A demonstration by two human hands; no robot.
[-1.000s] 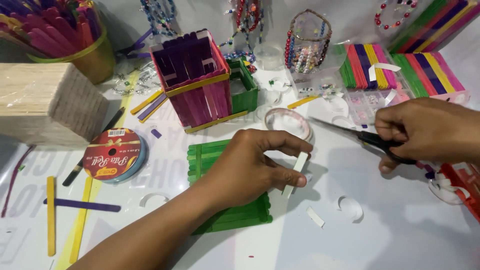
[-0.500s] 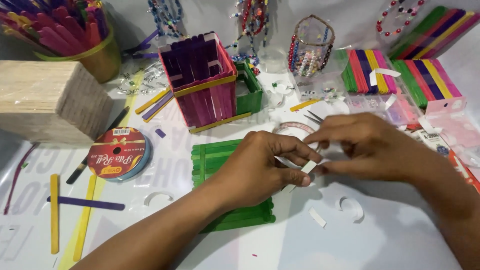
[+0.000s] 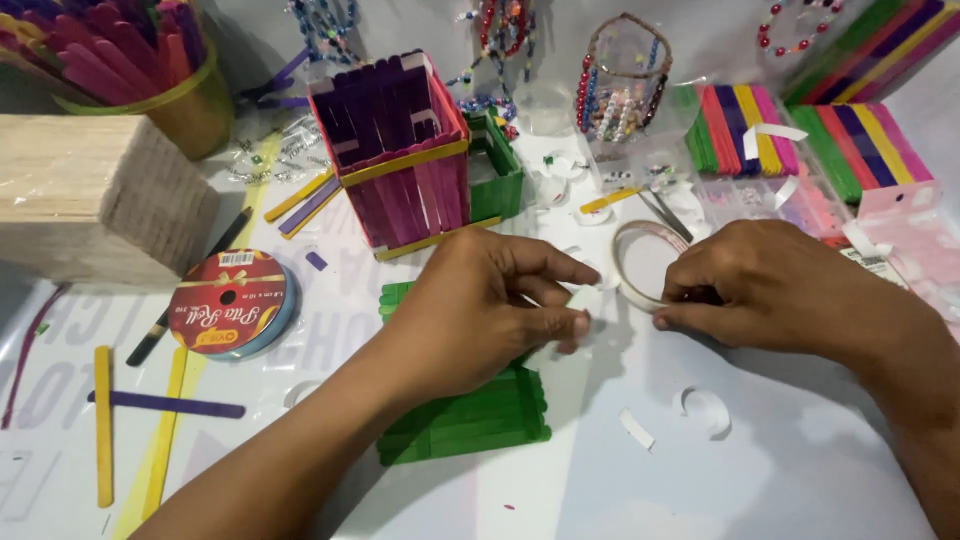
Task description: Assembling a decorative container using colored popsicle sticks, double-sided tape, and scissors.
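A white table [image 3: 800, 480] carries everything here, strewn with craft sticks and scraps. At its far left sits a big block of plain wooden sticks [image 3: 95, 200], and behind that a yellow cup [image 3: 190, 100] crammed with pink and red sticks. Near the middle stands a purple and pink stick box [image 3: 395, 150] with a small green box [image 3: 497, 170] touching its right side.

Under the left hand [image 3: 480, 315] lies a flat green panel of sticks [image 3: 470, 425]; the hand rests on its upper part, so only the lower end and a sliver at the upper left show. That hand is curled, thumb and forefinger pinching a small white strip of tape [image 3: 572, 318] just past the panel's right edge. The right hand [image 3: 765, 290] is closed too, fingertips pressed together on the near edge of a tape roll [image 3: 645, 262], which lies on the table between the two hands (whether the strip is joined to the roll I cannot tell).

A spool of ribbon [image 3: 232, 303] lies well left of the panel. Small white tape scraps [image 3: 707, 412] lie below the right hand.
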